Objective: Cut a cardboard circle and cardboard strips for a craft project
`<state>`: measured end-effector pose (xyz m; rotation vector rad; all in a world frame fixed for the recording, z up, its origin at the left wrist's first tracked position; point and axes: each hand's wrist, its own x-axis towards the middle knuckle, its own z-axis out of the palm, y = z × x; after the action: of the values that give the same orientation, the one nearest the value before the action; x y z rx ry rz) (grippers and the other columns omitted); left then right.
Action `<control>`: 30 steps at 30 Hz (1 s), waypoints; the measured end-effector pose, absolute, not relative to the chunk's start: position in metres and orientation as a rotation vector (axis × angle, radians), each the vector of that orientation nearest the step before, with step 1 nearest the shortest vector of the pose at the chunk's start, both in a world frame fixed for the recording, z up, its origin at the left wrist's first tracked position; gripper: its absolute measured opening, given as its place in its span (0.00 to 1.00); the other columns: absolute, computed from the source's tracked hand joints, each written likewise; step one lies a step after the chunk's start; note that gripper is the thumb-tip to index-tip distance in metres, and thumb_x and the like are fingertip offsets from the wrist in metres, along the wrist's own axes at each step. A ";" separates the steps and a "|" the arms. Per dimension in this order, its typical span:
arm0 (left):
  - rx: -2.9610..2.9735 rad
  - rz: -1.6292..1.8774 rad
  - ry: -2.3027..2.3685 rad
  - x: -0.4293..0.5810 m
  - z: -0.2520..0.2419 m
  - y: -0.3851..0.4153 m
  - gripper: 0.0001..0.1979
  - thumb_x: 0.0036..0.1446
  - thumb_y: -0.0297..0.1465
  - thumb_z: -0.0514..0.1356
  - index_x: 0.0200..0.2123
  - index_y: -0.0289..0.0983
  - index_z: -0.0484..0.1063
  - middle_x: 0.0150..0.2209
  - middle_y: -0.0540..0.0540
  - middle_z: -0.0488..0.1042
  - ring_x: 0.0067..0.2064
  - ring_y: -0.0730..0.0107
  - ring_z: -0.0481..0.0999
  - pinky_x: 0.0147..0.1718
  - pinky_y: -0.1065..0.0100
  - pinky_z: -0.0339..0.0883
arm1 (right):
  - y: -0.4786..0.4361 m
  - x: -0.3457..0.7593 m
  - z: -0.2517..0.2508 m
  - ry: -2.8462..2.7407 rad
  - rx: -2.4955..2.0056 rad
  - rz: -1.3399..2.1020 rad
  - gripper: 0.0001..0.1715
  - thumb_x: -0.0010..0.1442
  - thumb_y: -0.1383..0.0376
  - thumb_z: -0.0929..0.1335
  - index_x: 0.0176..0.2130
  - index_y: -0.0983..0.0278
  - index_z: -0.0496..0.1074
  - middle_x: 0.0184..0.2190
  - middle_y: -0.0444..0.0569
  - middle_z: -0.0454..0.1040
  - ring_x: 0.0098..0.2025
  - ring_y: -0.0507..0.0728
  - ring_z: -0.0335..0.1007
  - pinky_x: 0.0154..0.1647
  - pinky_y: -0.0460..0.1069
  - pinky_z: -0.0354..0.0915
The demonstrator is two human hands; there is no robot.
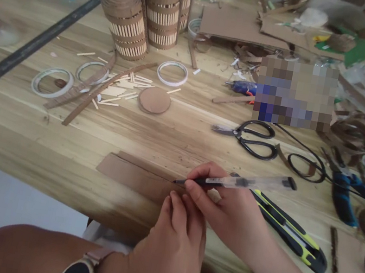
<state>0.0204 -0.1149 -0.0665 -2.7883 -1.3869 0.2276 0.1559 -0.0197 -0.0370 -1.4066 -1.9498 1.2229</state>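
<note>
Brown cardboard strip [136, 179]: left hand [175, 239] rests on it, grip unclear. Right hand [227, 205] pinches pen [248, 182], apparently marking a line; continuing calls for steadiness.

Room left of cardboard [136, 176], knife [289, 233] right

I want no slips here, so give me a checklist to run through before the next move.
1. Pen in right hand: ok, tip at the strip.
2. Left hand on the strip: ok, resting on it.
3. Cutter clear of right arm: not ok, close beside it.
4. Cutter blade retracted: cannot tell, front end hidden.
5. Scissors clear of the strip: ok, lying apart from it.
</note>
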 end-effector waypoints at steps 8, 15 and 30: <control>-2.666 0.098 -1.615 0.039 -0.080 -0.119 0.23 0.64 0.30 0.56 0.60 0.28 0.72 0.54 0.26 0.77 0.55 0.41 0.79 0.50 0.47 0.77 | -0.026 0.176 -0.035 -2.048 -1.457 1.075 0.06 0.66 0.62 0.66 0.35 0.57 0.70 0.26 0.43 0.76 0.26 0.54 0.75 0.23 0.45 0.69; -2.846 0.173 -1.738 0.028 -0.069 -0.106 0.24 0.64 0.29 0.58 0.62 0.28 0.70 0.57 0.29 0.74 0.56 0.45 0.76 0.54 0.48 0.75 | -0.031 0.229 -0.022 -2.111 -1.558 0.706 0.14 0.64 0.54 0.68 0.30 0.57 0.76 0.27 0.46 0.77 0.23 0.54 0.75 0.15 0.44 0.66; -3.188 -0.011 -1.446 -0.017 -0.034 -0.078 0.20 0.75 0.29 0.47 0.52 0.39 0.78 0.55 0.45 0.75 0.61 0.49 0.67 0.60 0.31 0.66 | 0.025 0.092 -0.022 -2.088 -1.170 1.371 0.06 0.61 0.65 0.66 0.38 0.60 0.73 0.28 0.41 0.76 0.25 0.50 0.71 0.25 0.44 0.67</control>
<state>-0.0172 -0.0784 -0.0336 -3.1878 -1.4462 -0.0115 0.0917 0.0247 -0.0217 -1.1695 -2.0879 1.3706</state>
